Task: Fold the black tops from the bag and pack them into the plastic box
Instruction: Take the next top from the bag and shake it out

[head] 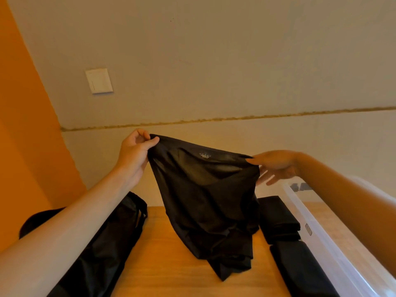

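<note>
A black top [205, 200] hangs in the air over the middle of the wooden tabletop [162, 269], stretched between two raised hands. The left hand [134, 152] pinches the top's left upper corner between the thumb and curled fingers. The right hand [276, 166] has the right upper corner: its thumb lies on the front of the cloth, and the other fingers reach out straight and spread, behind and below the cloth's edge. The neckline sags between the two hands, with a small pale label showing just inside it. The cloth narrows as it falls, and its lower end lies crumpled on the tabletop, towards the near edge.

A black bag [102, 249] with long handles lies slumped along the left edge of the tabletop, partly hidden under the left forearm. Two folded tops lie in a line near the right edge, the far one [278, 219] touching the near one [302, 271]. Just beside them, at the right edge, stands the clear plastic box [325, 254], its long wall running alongside both folded tops. What is in the box cannot be told, since the right forearm covers most of it.

Behind the table rises a pale wall with a white switch [99, 80]; an orange surface [23, 129] fills the left side.
</note>
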